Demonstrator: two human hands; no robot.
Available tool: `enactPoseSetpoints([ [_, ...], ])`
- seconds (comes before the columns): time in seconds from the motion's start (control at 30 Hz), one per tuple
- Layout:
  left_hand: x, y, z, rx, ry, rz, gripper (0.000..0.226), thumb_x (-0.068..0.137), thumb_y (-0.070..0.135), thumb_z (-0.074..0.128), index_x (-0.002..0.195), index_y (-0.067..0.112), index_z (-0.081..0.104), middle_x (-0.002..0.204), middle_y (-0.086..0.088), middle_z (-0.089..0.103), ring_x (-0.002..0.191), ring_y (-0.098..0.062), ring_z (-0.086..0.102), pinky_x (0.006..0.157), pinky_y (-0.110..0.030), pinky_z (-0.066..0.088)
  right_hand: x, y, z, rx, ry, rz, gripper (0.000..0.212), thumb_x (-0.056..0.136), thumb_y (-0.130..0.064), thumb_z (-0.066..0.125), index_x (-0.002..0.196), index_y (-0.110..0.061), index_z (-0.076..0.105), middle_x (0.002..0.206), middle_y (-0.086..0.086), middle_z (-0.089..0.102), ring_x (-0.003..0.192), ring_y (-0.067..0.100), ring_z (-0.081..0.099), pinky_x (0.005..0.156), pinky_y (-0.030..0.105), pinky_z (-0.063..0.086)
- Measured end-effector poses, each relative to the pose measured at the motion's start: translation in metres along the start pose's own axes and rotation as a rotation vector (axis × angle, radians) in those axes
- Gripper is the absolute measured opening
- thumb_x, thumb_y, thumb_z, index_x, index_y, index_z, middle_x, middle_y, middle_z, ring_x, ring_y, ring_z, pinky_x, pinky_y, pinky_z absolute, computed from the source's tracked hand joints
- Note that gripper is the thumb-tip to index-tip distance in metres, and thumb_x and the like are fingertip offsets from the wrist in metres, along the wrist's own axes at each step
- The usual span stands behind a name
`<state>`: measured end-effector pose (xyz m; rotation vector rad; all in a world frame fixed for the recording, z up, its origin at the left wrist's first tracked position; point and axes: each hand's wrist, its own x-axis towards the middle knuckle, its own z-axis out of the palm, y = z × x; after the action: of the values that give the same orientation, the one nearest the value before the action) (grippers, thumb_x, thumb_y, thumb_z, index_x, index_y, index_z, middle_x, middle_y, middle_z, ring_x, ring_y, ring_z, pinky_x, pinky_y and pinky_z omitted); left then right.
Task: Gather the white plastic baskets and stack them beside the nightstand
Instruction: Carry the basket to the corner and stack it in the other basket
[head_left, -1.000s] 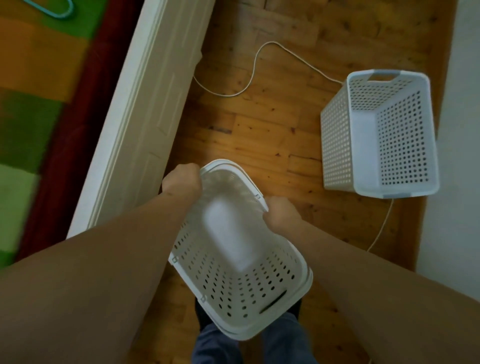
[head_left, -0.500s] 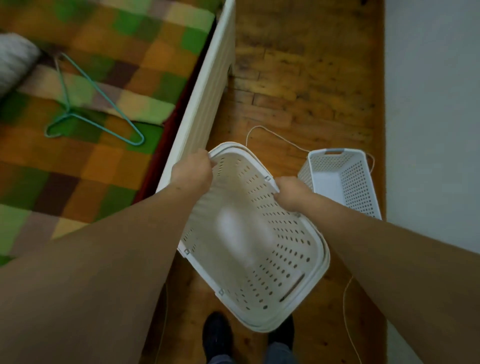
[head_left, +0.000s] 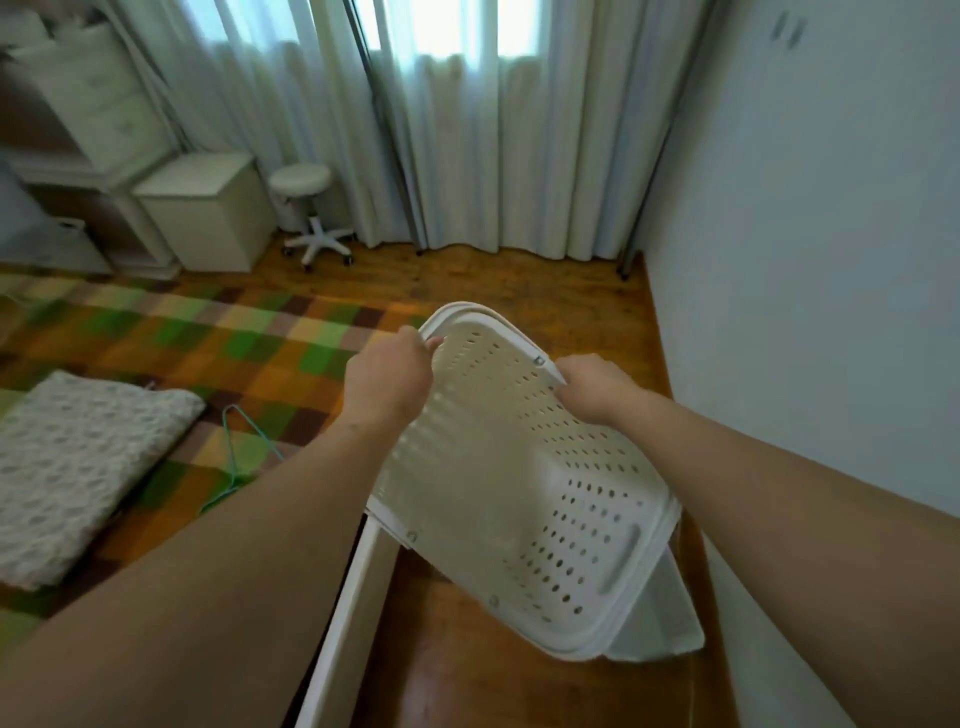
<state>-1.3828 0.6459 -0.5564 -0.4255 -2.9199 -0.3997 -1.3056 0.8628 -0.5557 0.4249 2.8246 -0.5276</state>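
Note:
I hold a white perforated plastic basket in the air with both hands, its open side facing me and its far end tipped up. My left hand grips the left rim near the far end. My right hand grips the right rim opposite it. A second white basket stands on the wood floor by the right wall, mostly hidden behind the lower end of the held one. A white nightstand stands across the room at the far left, beyond the bed.
A bed with a green and orange checked cover fills the left, with a white pillow and a teal hanger on it. Its white footboard runs below me. A white stool, curtains and a pale wall bound the floor strip.
My view has swung up from the floor to the room. The held basket has risen and tilted with it, and the second basket has slipped behind its lower end.

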Motion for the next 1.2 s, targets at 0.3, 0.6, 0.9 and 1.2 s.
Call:
enactPoseSetpoints([
  [0.3, 0.019, 0.051, -0.180, -0.039, 0.261, 0.028, 0.047, 0.102, 0.051, 0.026, 0.075, 0.016, 0.043, 0.062, -0.001, 0.048, 0.052, -0.022, 0.045, 0.049, -0.034, 0.029, -0.066, -0.039, -0.171, -0.033, 0.326, -0.107, 0.020, 0.100, -0.035, 0.044, 0.094, -0.025, 0.059, 0.090, -0.002, 0.066, 0.081, 0.020, 0.063, 0.071, 0.039, 0.054],
  [0.6, 0.019, 0.082, -0.280, -0.254, 0.445, -0.013, 0.052, 0.101, 0.053, 0.026, 0.071, 0.015, 0.045, 0.061, -0.003, 0.052, 0.053, -0.023, 0.052, 0.047, -0.034, 0.038, -0.118, -0.062, -0.273, -0.055, 0.687, -0.180, 0.026, 0.099, -0.040, 0.045, 0.097, -0.021, 0.063, 0.084, 0.001, 0.068, 0.079, 0.025, 0.065, 0.069, 0.037, 0.051],
  [0.9, 0.015, 0.089, -0.330, -0.506, 0.611, -0.143, 0.051, 0.102, 0.052, 0.030, 0.070, 0.016, 0.046, 0.063, -0.004, 0.054, 0.056, -0.020, 0.051, 0.049, -0.033, 0.034, -0.171, -0.023, -0.298, 0.084, 1.237, 0.057, 0.074, 0.092, -0.035, 0.060, 0.153, -0.008, 0.028, 0.158, 0.011, 0.032, 0.145, 0.029, 0.032, 0.117, 0.042, 0.028],
  [1.2, 0.016, 0.107, -0.342, -0.647, 0.650, -0.114, 0.048, 0.101, 0.051, 0.034, 0.072, 0.016, 0.047, 0.060, -0.003, 0.052, 0.048, -0.017, 0.047, 0.045, -0.028, 0.033, -0.182, 0.009, -0.313, 0.539, 1.209, 0.272, 0.048, 0.094, -0.056, 0.048, 0.110, -0.010, 0.050, 0.085, 0.003, 0.062, 0.062, 0.018, 0.059, 0.051, 0.026, 0.043],
])
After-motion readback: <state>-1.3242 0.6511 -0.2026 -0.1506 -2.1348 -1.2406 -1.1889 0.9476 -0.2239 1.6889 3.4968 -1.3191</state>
